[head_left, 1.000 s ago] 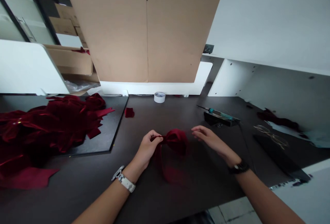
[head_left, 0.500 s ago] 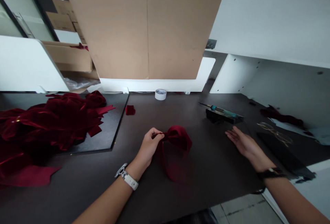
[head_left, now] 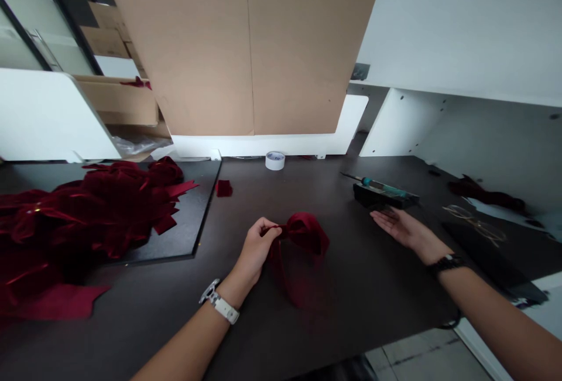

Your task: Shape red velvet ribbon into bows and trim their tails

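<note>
A dark red velvet ribbon bow (head_left: 309,233) is pinched at its end between the thumb and fingers of my left hand (head_left: 260,244). One loop of the bow stands out to the right, and a loose tail hangs below it, blurred. My right hand (head_left: 397,226) is open, palm turned up and fingers stretched out, with nothing in it. Just beyond its fingers a soldering iron (head_left: 381,186) with a teal handle rests on a black holder (head_left: 373,197), its tip pointing left. Whether the fingers touch the holder I cannot tell.
A heap of red velvet bows (head_left: 105,211) covers the dark board (head_left: 175,246) at left. A small red velvet piece (head_left: 223,188) and a white tape roll (head_left: 275,161) lie farther back. Eyeglasses (head_left: 474,223) sit at right. A large cardboard panel (head_left: 250,47) rises behind the table.
My right hand has moved left, closer beneath the soldering iron's holder. My left hand keeps hold of the bow in about the same spot, while the ribbon's loose tail sways.
</note>
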`<act>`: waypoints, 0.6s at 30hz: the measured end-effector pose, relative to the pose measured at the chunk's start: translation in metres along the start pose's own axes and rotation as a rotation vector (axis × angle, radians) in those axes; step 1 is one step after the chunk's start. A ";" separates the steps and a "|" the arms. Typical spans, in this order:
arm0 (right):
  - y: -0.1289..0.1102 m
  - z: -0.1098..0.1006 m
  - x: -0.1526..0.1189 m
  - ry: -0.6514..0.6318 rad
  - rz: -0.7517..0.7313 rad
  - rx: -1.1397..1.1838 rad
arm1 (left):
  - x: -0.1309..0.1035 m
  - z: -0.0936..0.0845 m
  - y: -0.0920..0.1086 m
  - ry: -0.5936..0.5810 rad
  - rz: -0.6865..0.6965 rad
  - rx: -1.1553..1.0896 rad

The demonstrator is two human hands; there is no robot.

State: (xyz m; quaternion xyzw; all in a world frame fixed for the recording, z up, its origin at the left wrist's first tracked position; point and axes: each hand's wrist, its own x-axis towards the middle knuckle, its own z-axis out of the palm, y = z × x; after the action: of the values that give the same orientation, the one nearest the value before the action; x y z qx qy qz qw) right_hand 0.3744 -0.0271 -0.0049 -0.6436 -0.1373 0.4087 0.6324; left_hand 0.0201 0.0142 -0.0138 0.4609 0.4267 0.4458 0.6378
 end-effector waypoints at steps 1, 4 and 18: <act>0.000 0.000 -0.001 -0.001 0.019 0.005 | 0.000 0.000 0.000 -0.002 0.000 0.001; 0.000 -0.001 -0.005 0.013 0.070 0.020 | 0.000 0.000 0.001 -0.007 0.007 0.011; -0.002 -0.001 -0.004 0.109 -0.061 -0.001 | 0.002 -0.002 0.000 -0.003 0.024 0.040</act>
State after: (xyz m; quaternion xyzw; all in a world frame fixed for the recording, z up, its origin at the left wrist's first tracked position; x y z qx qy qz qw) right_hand 0.3728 -0.0306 -0.0021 -0.6606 -0.1224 0.3534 0.6510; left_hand 0.0189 0.0162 -0.0142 0.4795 0.4288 0.4441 0.6237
